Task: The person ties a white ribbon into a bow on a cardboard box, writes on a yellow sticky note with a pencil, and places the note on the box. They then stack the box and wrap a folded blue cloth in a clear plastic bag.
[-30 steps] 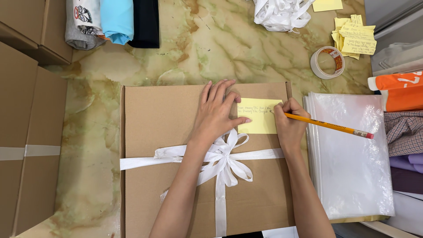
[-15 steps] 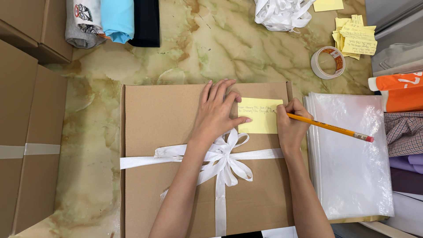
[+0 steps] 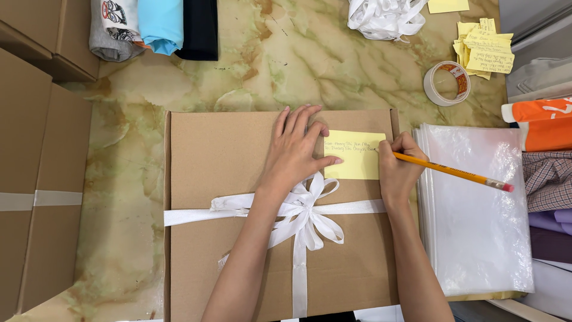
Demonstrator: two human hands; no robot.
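Flat brown corrugated-cardboard box [image 3: 226,179] lying square on the glossy green-and-tan marbled bench [image 3: 286,65], bound crosswise by a white satin ribbon [image 3: 301,214] tied in a floppy bow near the middle. Stuck to the lid's upper right, above the ribbon, a pale yellow rectangular sticky note [image 3: 353,162] with two lines of handwriting along its top. Left hand [image 3: 296,149] spread flat on the cardboard, fingers straight, thumb tip pressing the note's left edge; nothing gripped. Right hand [image 3: 398,167] curled in a closed writing grip around a yellow-orange wooden pencil [image 3: 453,173] with a red eraser end, shaft angled out to the right, tip at the note's right edge, seemingly touching the paper, though the fingers hide the exact contact.

Just right of the box, a stack of clear, crinkly plastic bags [image 3: 476,209]. Beyond that, folded fabrics: orange, checked, purple. Further up the bench, a roll of clear tape [image 3: 447,83], a loose pile of written yellow notes [image 3: 485,50], and a tangle of white ribbon [image 3: 384,15]. Top left, rolled garments in grey, light blue and black. Plain cardboard cartons [image 3: 36,179] along the left.
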